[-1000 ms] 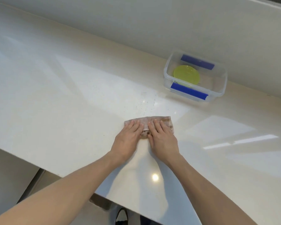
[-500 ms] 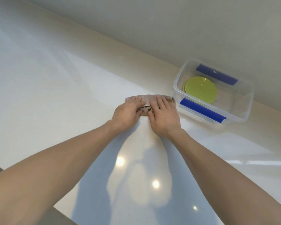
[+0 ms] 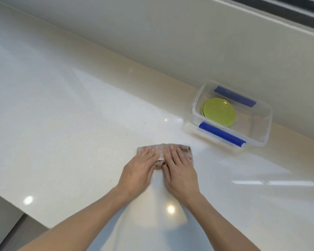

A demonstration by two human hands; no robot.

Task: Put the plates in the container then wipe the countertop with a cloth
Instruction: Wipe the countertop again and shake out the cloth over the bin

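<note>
Crumpled pinkish-brown cloth [image 3: 159, 151] under flat left hand [image 3: 139, 171] and right hand [image 3: 179, 171], fingers straight; green plates [image 3: 219, 112] inside clear container [image 3: 261, 140]

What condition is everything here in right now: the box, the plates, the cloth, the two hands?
container: open, no lid on, upright by the wall
plates: stacked inside the container
cloth: folded, flat on the countertop
left hand: fingers straight, pressing the cloth
right hand: same, pressing the cloth

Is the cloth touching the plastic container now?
Apart. The head view shows bare countertop between the cloth and the container.
</note>
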